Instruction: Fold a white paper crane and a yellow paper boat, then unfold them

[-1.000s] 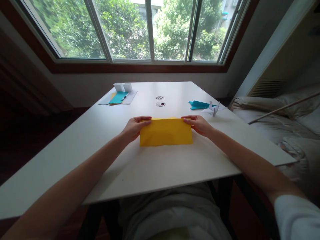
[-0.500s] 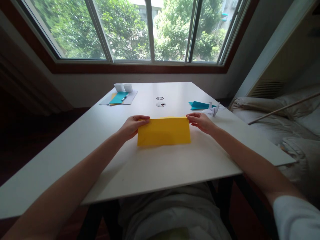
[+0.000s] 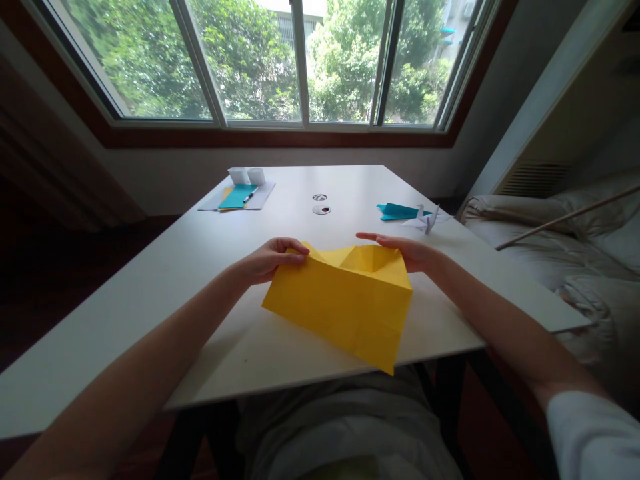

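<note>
Seen from the head, close above, looking forward and down past both hands [image 3: 340,257] toward the window [image 3: 300,60].

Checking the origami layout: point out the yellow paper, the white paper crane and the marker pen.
yellow paper [image 3: 345,303], head view, middle of its sheet.
white paper crane [image 3: 427,219], head view, its body.
marker pen [image 3: 250,193], head view, its barrel.

Both hands [image 3: 265,261] [image 3: 407,251] extended forward (fingers [image 3: 295,248] pinching).
</note>
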Available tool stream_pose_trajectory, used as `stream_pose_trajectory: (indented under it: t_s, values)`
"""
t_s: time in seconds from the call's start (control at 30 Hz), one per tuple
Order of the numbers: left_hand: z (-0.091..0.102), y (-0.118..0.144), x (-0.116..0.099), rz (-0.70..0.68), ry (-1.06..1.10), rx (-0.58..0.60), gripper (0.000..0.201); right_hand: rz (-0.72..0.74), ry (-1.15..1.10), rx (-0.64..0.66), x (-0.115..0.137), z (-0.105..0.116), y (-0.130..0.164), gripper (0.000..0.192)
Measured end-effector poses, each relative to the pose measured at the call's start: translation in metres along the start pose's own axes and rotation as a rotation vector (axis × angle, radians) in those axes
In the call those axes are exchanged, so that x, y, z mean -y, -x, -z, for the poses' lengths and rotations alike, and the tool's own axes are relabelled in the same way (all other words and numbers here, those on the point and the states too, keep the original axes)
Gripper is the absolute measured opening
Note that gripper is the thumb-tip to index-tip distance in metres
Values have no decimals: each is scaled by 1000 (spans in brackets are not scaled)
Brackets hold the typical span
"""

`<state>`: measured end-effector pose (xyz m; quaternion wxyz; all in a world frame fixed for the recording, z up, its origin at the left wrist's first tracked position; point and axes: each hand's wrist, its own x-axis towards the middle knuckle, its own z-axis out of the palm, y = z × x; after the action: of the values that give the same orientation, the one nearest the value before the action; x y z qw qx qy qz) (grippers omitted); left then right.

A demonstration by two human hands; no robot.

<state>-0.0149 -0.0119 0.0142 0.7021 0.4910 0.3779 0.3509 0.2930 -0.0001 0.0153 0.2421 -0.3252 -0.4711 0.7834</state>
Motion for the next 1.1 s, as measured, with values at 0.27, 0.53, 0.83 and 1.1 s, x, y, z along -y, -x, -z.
stream_pose_trajectory:
  t_s: [0.27,0.53,0.83,1.1]
  values:
    - [0,1,0,25,20,68,18,-31,45,25,-1,1,11,54]
    - [-8,6,-2,82,-23,109,44,2,88,56,-13,-15,0,38]
    - [5,-1,-5,-104,194,-56,66,290,-86,-263,-12,10,-13,33]
    - [-7,-8,3,-216,158,-82,70,457,-107,-361,-15,5,-23,26]
